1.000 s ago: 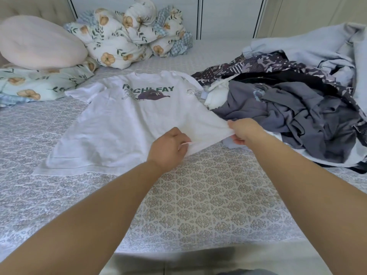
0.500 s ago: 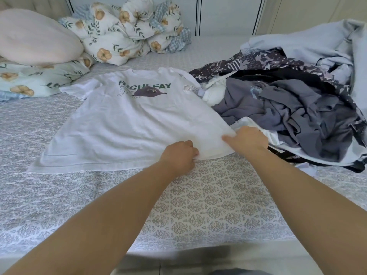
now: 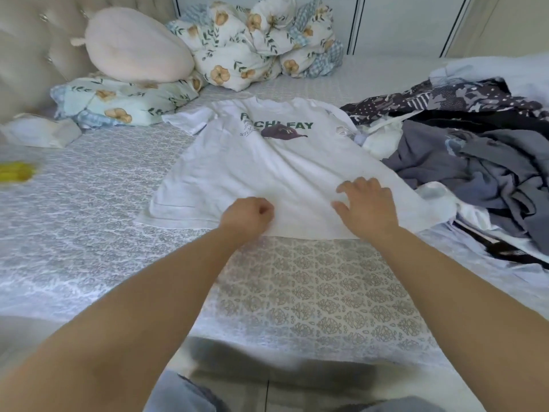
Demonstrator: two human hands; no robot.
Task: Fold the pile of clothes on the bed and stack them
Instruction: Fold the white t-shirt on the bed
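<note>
the white t-shirt (image 3: 261,171) lies flat, front up, on the bed (image 3: 297,292), just left of the pile of clothes (image 3: 481,150). the left hand (image 3: 248,217) is curled and pinches the shirt's bottom hem. the right hand (image 3: 368,208) lies flat on the shirt, fingers spread.

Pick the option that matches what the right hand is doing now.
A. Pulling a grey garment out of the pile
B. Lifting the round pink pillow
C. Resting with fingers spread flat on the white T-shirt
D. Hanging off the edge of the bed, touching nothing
C: the right hand lies with fingers spread on the white T-shirt near its lower hem, away from the pile of clothes.
</note>
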